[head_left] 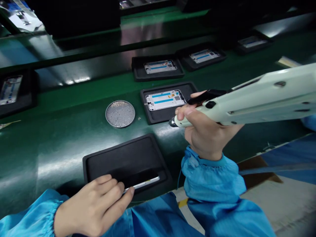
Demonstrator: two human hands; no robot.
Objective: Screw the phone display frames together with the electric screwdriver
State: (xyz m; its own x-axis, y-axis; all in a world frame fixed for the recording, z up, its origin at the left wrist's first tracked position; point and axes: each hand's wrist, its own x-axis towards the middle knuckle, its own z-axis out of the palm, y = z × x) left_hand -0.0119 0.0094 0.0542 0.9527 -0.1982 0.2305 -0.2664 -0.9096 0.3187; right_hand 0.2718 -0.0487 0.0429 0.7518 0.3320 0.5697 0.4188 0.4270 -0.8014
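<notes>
My right hand [207, 135] is wrapped round a pale green electric screwdriver [261, 98], whose dark tip points left above the green worktop. At the front, my left hand [96, 204] grips the left end of a smartphone [145, 182], thumb along its silver edge and fingers over its dark face. The phone is tilted up on its side over a black foam tray [123, 158]. Just beyond the screwdriver tip, a phone frame [165, 100] with blue strips lies in a second black tray [158, 118]. A round perforated dish of small screws [120, 114] sits left of that tray.
Farther back, two more black trays [181, 73] [186, 65] hold phone frames. Another tray [28, 95] with a frame is at the far left, and one more [266, 48] at the back right. Tiny loose screws [139, 118] lie beside the dish. A raised ledge [86, 70] runs behind.
</notes>
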